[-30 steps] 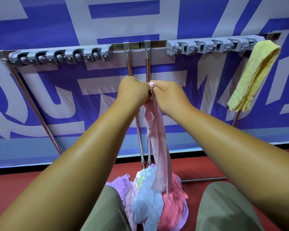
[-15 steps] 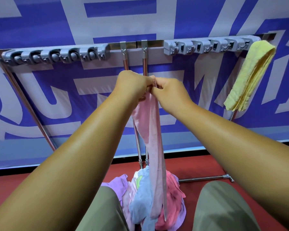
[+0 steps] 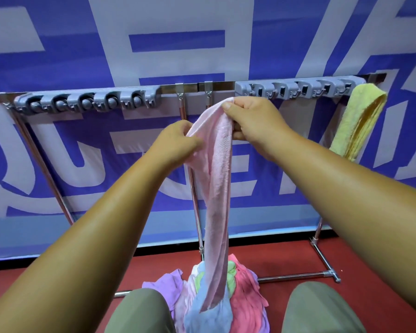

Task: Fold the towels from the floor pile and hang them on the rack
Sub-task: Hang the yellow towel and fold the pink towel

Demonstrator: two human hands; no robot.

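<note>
Head view: right hand (image 3: pixel 255 121) has lifted away from left hand (image 3: pixel 175 140), both gripping pink towel (image 3: pixel 217 188).

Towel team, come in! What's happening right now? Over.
Left hand and right hand both grip pink towel, right higher. Towel hangs over floor pile. Yellow towel already on rack; nothing blocking.
</note>
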